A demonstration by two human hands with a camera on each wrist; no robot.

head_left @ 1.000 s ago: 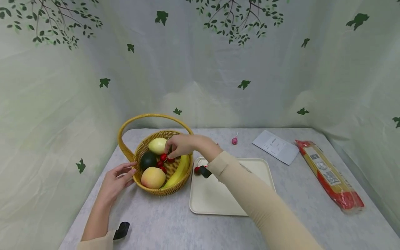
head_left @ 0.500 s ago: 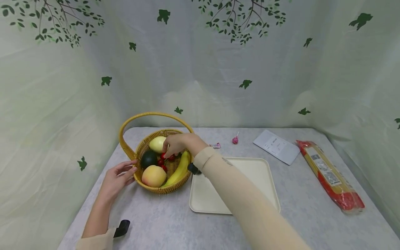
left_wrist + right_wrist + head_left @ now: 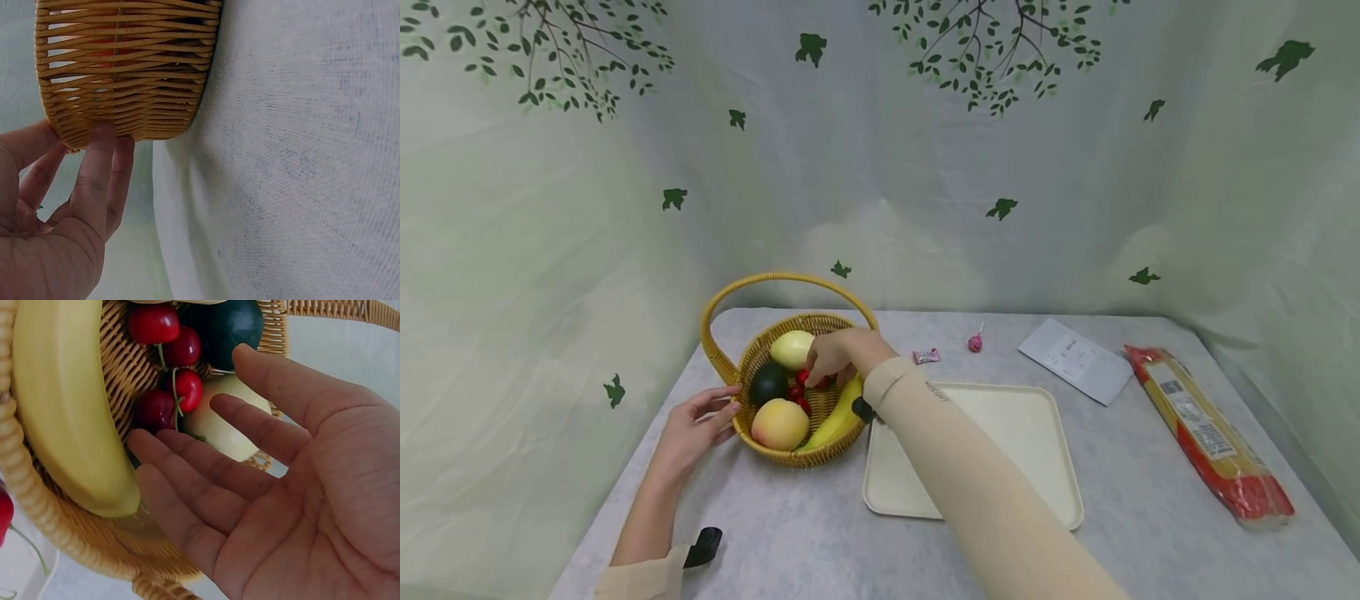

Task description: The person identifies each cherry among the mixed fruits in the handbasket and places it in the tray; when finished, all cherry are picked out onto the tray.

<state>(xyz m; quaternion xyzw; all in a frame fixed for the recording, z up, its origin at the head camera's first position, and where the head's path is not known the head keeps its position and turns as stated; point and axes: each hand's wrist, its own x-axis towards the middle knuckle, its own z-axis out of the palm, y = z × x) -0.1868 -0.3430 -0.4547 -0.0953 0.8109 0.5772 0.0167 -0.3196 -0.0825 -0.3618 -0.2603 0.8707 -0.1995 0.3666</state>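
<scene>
A wicker basket (image 3: 831,454) stands at the left of the table, holding a peach (image 3: 780,424), a dark green avocado (image 3: 768,384), a pale yellow fruit (image 3: 792,349), a banana (image 3: 838,414) and several red cherries (image 3: 187,390). My left hand (image 3: 696,423) holds the basket's left rim, with fingertips against the outer weave (image 3: 125,94). Inside the basket, my right hand (image 3: 269,469) hangs over the fruit with fingers loosely extended and nothing in them. Its fingertips lie close to the cherries, between the banana and the pale fruit.
Right of the basket lies a cream tray (image 3: 970,400), partly under my right sleeve, with a red cherry (image 3: 4,512) by it. Farther back are a wrapped candy (image 3: 927,356), a pink lollipop (image 3: 975,342) and a white booklet (image 3: 1075,360). A noodle packet (image 3: 1210,433) lies far right.
My right forearm has swung left over the tray, uncovering the candy. My right hand stays in the basket at the cherries. The left hand keeps its place; the head view has shifted slightly.
</scene>
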